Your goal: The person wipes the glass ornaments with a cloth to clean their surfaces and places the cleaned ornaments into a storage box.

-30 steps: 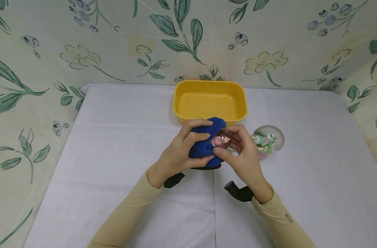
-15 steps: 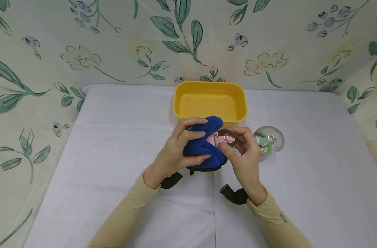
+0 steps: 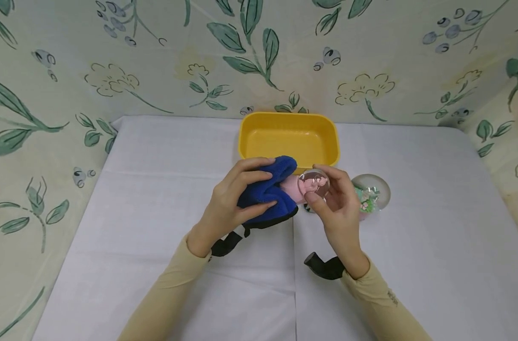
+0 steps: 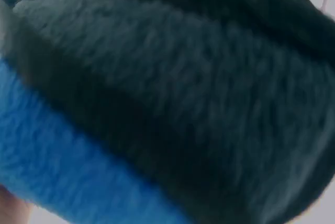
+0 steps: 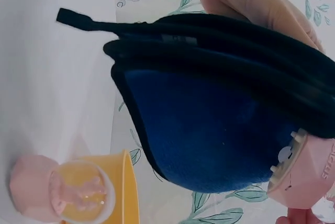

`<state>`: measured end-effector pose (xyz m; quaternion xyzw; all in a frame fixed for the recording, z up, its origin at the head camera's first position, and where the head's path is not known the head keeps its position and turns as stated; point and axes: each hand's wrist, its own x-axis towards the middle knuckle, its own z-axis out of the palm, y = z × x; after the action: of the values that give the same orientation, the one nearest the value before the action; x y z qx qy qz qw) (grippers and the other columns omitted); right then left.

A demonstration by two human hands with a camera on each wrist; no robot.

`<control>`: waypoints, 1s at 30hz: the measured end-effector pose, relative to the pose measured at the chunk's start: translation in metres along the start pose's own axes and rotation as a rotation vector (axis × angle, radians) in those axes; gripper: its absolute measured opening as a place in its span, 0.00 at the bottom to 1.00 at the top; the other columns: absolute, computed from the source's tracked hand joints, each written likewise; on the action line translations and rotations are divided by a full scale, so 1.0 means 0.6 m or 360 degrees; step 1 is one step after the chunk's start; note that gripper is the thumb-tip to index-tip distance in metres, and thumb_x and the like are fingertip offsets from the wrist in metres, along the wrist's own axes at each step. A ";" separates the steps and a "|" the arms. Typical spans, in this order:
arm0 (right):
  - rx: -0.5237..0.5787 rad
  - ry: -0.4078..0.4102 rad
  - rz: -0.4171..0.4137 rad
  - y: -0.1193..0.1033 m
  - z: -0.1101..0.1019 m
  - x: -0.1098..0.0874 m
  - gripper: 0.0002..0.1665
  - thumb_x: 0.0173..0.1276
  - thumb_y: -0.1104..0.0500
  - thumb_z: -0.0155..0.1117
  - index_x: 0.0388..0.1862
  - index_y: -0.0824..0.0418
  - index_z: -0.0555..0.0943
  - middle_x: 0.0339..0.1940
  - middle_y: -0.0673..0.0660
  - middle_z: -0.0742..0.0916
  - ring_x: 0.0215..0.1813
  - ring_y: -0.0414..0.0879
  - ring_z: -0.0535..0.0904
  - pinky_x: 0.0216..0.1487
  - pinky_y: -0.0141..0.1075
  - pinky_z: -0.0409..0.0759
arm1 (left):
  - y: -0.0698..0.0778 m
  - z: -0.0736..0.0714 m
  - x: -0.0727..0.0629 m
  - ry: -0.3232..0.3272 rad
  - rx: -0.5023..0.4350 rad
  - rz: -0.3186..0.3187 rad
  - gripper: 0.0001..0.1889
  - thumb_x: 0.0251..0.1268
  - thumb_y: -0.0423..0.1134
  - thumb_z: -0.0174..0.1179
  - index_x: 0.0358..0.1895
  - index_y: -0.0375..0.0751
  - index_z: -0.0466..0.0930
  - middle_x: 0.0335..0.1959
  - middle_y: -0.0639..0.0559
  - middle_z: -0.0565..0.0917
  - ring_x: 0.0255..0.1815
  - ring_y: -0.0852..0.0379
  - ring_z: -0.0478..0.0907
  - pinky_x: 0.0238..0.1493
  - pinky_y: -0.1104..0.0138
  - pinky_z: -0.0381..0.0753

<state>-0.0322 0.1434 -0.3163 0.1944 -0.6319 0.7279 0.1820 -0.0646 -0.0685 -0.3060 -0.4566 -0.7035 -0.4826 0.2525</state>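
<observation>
Emerging further from blue cloth [image 3: 264, 192]: globe [image 3: 303, 185] (pink-based)

A blue plush cloth [image 3: 263, 192] with black edging and a small black tab [image 5: 76, 19] hangs folded and bunched in the left hand [image 3: 222, 201]. The right hand [image 3: 342, 208] holds a small snow globe [image 3: 313, 183] on its side above the table [image 3: 165, 213], its clear dome round a pink figure. Its faceted pink base [image 3: 290, 188], lettered on one face, points left toward the cloth's folds.
</observation>
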 end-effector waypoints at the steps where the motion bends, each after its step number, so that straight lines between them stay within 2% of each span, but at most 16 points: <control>1: 0.0014 0.0000 -0.0008 0.000 0.000 0.001 0.27 0.65 0.60 0.67 0.58 0.71 0.73 0.53 0.63 0.78 0.55 0.54 0.74 0.60 0.37 0.73 | 0.000 -0.001 0.000 -0.0003 -0.0005 -0.0001 0.20 0.65 0.42 0.60 0.51 0.30 0.70 0.56 0.33 0.72 0.59 0.40 0.72 0.62 0.54 0.70; 7: 0.0017 0.0000 -0.0071 -0.003 -0.001 0.010 0.30 0.63 0.60 0.69 0.59 0.74 0.72 0.54 0.64 0.80 0.59 0.58 0.73 0.65 0.42 0.68 | -0.001 -0.007 -0.004 -0.0003 0.0007 -0.0016 0.20 0.64 0.43 0.61 0.51 0.30 0.73 0.57 0.34 0.74 0.59 0.41 0.73 0.60 0.55 0.72; 15: -0.0110 0.0011 -0.0089 -0.005 -0.007 0.027 0.32 0.63 0.60 0.69 0.60 0.74 0.71 0.53 0.63 0.81 0.60 0.57 0.71 0.68 0.45 0.63 | -0.005 -0.013 -0.010 0.0043 -0.0010 -0.0045 0.20 0.64 0.44 0.61 0.50 0.30 0.75 0.56 0.34 0.75 0.58 0.41 0.74 0.59 0.56 0.73; 19: -0.0213 0.0000 -0.0058 -0.005 -0.010 0.037 0.30 0.63 0.62 0.69 0.60 0.74 0.72 0.53 0.62 0.81 0.60 0.56 0.72 0.67 0.42 0.66 | -0.005 -0.018 -0.012 0.0063 -0.0001 -0.0059 0.20 0.64 0.44 0.61 0.50 0.30 0.75 0.55 0.33 0.76 0.57 0.42 0.74 0.59 0.56 0.74; 26: -0.0373 -0.0068 0.0038 -0.004 -0.012 0.067 0.27 0.61 0.73 0.66 0.60 0.71 0.73 0.55 0.61 0.80 0.60 0.54 0.72 0.64 0.40 0.69 | -0.007 -0.022 -0.022 0.0062 -0.0017 -0.0093 0.20 0.64 0.44 0.61 0.49 0.29 0.76 0.54 0.33 0.76 0.57 0.41 0.75 0.59 0.56 0.73; 30: -0.0446 -0.0093 0.0104 0.002 -0.008 0.090 0.27 0.60 0.72 0.66 0.60 0.69 0.74 0.55 0.58 0.80 0.59 0.50 0.72 0.62 0.38 0.70 | -0.008 -0.020 -0.028 0.0042 -0.0036 -0.0115 0.20 0.65 0.45 0.61 0.49 0.30 0.75 0.55 0.34 0.77 0.57 0.41 0.75 0.59 0.57 0.73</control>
<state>-0.0793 0.1491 -0.2904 0.1674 -0.7383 0.6321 0.1651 -0.0621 -0.0867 -0.3167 -0.4272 -0.7106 -0.5053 0.2392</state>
